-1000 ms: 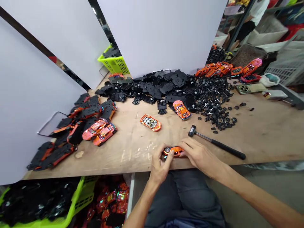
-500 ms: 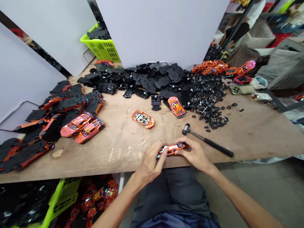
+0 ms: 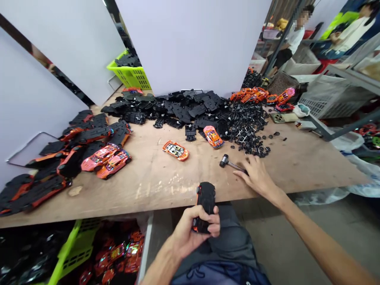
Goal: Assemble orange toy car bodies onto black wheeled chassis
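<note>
My left hand (image 3: pixel 190 233) holds a toy car (image 3: pixel 205 202) just off the front edge of the plywood bench (image 3: pixel 154 174), its black underside up and a strip of orange showing along one side. My right hand (image 3: pixel 257 176) lies over the handle of a small black-headed hammer (image 3: pixel 225 160), its fingers spread and the handle's end hidden beneath them. Farther up the bench lie an orange car body (image 3: pixel 175 151) with its inside showing and an orange car (image 3: pixel 213 136).
Heaps of black car bases (image 3: pixel 184 109) and loose wheels on axles (image 3: pixel 246 126) cover the back of the bench. Orange and pink cars (image 3: pixel 99 157) lie at left. Green baskets (image 3: pixel 77 241) stand below and behind. A co-worker (image 3: pixel 289 47) stands at far back right.
My left hand has drawn the car back off the bench and turned it underside up. My right hand has let go of the car and moved forward onto the hammer.
</note>
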`<action>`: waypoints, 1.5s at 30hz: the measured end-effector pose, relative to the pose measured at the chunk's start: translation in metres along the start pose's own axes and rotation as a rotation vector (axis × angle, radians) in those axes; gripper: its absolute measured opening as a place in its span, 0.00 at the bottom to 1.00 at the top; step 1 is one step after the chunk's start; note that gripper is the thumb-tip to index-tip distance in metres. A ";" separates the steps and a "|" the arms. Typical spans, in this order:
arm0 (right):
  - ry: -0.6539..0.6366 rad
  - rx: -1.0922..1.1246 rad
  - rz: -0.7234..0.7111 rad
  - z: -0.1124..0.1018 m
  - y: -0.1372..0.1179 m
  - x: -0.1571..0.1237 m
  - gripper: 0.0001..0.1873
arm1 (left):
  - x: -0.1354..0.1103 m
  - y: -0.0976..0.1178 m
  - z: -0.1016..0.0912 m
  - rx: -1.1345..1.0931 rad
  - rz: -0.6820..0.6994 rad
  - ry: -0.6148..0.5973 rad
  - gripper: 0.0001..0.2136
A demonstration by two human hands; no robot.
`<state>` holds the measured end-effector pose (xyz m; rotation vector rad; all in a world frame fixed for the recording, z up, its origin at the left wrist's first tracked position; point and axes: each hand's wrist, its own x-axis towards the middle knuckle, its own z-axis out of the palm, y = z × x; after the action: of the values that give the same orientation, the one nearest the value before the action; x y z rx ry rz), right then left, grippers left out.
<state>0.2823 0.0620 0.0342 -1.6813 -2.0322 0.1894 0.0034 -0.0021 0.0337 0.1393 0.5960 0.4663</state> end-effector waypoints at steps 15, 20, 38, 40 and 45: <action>-0.128 0.358 -0.146 -0.001 -0.060 -0.021 0.25 | 0.020 0.001 -0.021 -0.579 -0.183 -0.090 0.18; -0.119 0.322 -0.130 0.004 -0.046 -0.029 0.25 | 0.021 0.002 -0.023 -0.592 -0.203 -0.076 0.20; -0.274 0.350 -0.134 0.011 -0.023 -0.028 0.25 | 0.023 0.000 -0.025 -0.602 -0.155 -0.151 0.15; -0.297 0.303 -0.115 0.005 -0.009 -0.028 0.25 | 0.024 -0.002 -0.024 -0.593 -0.129 -0.152 0.16; -0.035 0.133 -0.015 0.000 0.013 -0.020 0.18 | 0.012 -0.018 -0.016 -0.321 0.022 -0.018 0.12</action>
<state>0.2960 0.0459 0.0236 -1.5907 -2.0105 0.3435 0.0098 -0.0121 0.0094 -0.1552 0.4951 0.5755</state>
